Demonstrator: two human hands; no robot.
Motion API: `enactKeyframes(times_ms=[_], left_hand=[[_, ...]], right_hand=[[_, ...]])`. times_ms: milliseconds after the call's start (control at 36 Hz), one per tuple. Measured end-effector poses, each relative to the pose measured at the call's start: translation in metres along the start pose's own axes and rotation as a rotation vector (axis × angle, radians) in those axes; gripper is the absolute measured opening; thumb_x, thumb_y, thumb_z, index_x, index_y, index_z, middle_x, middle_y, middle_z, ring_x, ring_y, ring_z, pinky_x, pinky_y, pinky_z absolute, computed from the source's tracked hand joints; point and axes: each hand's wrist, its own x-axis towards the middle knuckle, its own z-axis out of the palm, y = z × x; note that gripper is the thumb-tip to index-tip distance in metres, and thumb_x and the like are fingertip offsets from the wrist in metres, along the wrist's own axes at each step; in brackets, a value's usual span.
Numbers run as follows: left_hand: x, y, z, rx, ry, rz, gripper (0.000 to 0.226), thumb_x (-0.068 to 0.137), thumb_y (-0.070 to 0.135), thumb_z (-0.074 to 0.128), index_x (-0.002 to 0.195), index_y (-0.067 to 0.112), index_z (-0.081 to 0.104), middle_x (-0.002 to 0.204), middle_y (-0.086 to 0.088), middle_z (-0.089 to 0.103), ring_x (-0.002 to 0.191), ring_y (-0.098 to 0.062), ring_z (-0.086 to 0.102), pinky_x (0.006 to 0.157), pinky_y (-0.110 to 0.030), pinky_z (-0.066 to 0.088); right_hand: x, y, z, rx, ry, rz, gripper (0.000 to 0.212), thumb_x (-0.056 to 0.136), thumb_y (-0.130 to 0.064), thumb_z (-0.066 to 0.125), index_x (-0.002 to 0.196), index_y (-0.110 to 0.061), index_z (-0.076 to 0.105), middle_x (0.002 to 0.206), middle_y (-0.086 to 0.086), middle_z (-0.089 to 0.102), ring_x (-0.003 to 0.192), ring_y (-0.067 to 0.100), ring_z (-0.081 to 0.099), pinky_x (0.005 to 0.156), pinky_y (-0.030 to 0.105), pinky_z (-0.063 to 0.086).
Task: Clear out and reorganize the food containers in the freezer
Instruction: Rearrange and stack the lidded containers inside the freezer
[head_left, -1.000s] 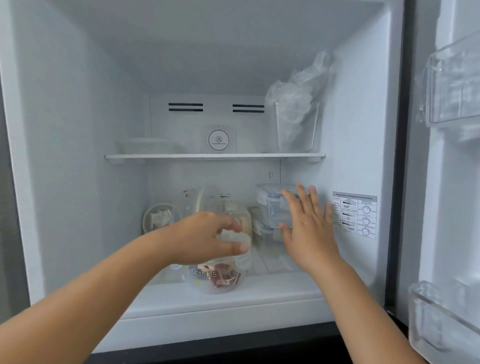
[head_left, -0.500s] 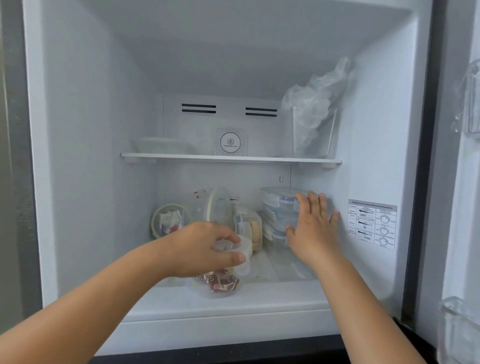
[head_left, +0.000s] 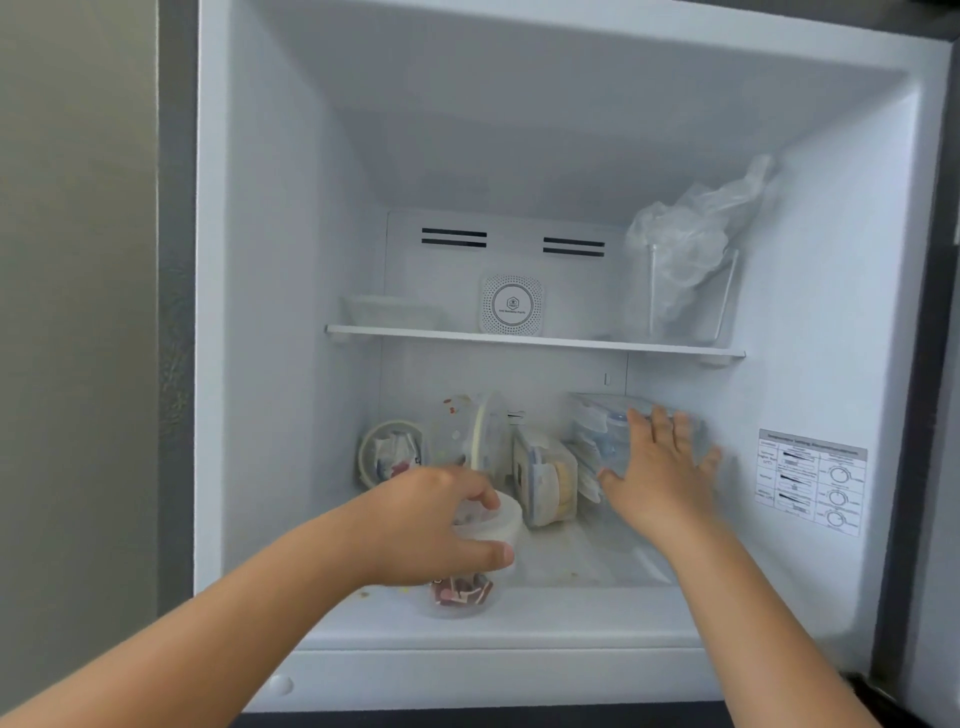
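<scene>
Clear-out step, early: lower freezer compartment mostly full. Left hand (head_left: 441, 525) clamped on the lid of a clear jar (head_left: 467, 582) at 6 o'clock on the freezer floor (head_left: 571, 613). Right hand (head_left: 660, 467) flat, fingers spread, against stacked clip-lid containers (head_left: 597, 431) at 3 o'clock, not gripping. Next, likely: lift the jar out, then wrap fingers round the top container. Wall sticker (head_left: 810, 480) at 3 o'clock unreadable; jar print hidden.

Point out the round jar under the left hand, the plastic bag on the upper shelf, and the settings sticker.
Round jar (head_left: 460, 597): head view, lower clear wall.
Plastic bag (head_left: 685, 244): head view, crumpled middle.
Settings sticker (head_left: 810, 480): head view, centre of label.
</scene>
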Motion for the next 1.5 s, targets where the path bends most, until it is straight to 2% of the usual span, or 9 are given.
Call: enactKeyframes(times_ms=[194,306,472,611,972,1139,1222,1389,1500], left_hand=[[-0.012,0.000,0.000,0.065,0.019,0.027,0.067,0.065,0.067,0.065,0.121,0.035,0.045,0.120,0.017,0.049,0.102,-0.007,0.049,0.082,-0.020,0.038],[-0.017,0.002,0.005,0.165,0.061,0.061,0.071,0.066,0.067,0.064,0.122,0.031,0.041,0.125,0.014,0.048,0.109,-0.010,0.051,0.091,-0.026,0.041],[-0.020,0.005,0.009,0.203,0.091,0.073,0.069,0.069,0.066,0.059,0.122,0.029,0.039,0.127,0.012,0.046,0.111,-0.013,0.050,0.093,-0.028,0.040],[-0.021,0.004,0.011,0.197,0.124,0.092,0.063,0.071,0.066,0.056,0.119,0.029,0.039,0.124,0.013,0.046,0.105,-0.012,0.051,0.089,-0.027,0.040],[-0.018,-0.001,0.016,0.220,0.176,0.104,0.062,0.071,0.073,0.048,0.120,0.035,0.039,0.125,0.021,0.044,0.105,-0.005,0.050,0.079,-0.020,0.031],[-0.016,-0.005,0.018,0.213,0.187,0.108,0.057,0.069,0.075,0.045,0.111,0.039,0.038,0.116,0.025,0.042,0.090,0.001,0.049,0.072,-0.017,0.028],[-0.016,-0.006,0.018,0.202,0.200,0.105,0.055,0.067,0.077,0.044,0.109,0.042,0.036,0.113,0.025,0.042,0.094,0.000,0.050,0.073,-0.017,0.028],[-0.017,-0.006,0.018,0.212,0.228,0.121,0.053,0.068,0.077,0.043,0.108,0.043,0.034,0.118,0.026,0.043,0.099,0.000,0.054,0.075,-0.019,0.030],[-0.016,-0.008,0.021,0.210,0.257,0.129,0.053,0.067,0.077,0.044,0.107,0.043,0.036,0.117,0.026,0.045,0.096,-0.001,0.054,0.074,-0.020,0.029]], right_hand=[[-0.006,-0.039,0.009,0.016,0.047,-0.257,0.065,0.091,-0.042,0.047,0.147,-0.024,0.019,0.160,0.003,-0.002,0.146,0.024,-0.013,0.113,0.055,-0.006],[0.000,-0.060,0.017,0.035,0.027,-0.357,0.066,0.089,-0.039,0.052,0.146,-0.021,0.023,0.159,0.007,0.003,0.147,0.025,-0.006,0.115,0.048,-0.006],[0.009,-0.073,0.031,-0.003,-0.120,-0.292,0.068,0.090,-0.039,0.050,0.147,-0.019,0.020,0.159,0.012,0.004,0.145,0.034,0.006,0.116,0.046,0.007],[0.011,-0.075,0.034,-0.045,-0.124,-0.200,0.053,0.090,-0.035,0.051,0.134,-0.010,0.036,0.135,0.015,0.044,0.125,0.034,0.040,0.099,0.039,0.035],[0.012,-0.071,0.032,-0.009,-0.070,-0.179,0.050,0.084,-0.033,0.059,0.126,-0.017,0.039,0.119,0.016,0.050,0.109,0.037,0.052,0.088,0.038,0.038],[0.008,-0.060,0.021,0.130,0.093,-0.300,0.037,0.086,-0.029,0.051,0.123,-0.022,0.055,0.112,0.010,0.058,0.100,0.037,0.054,0.076,0.035,0.041],[0.008,-0.056,0.010,0.260,0.186,-0.296,0.032,0.088,-0.031,0.050,0.118,-0.026,0.061,0.111,0.007,0.060,0.098,0.036,0.056,0.079,0.036,0.043],[0.013,-0.044,-0.020,0.693,0.219,-0.032,0.024,0.087,-0.034,0.056,0.108,-0.030,0.066,0.112,-0.005,0.064,0.104,0.015,0.060,0.087,0.029,0.045],[0.018,-0.031,-0.033,0.902,0.263,0.133,0.013,0.084,-0.035,0.059,0.095,-0.033,0.065,0.100,-0.009,0.065,0.089,0.009,0.057,0.076,0.023,0.039]])
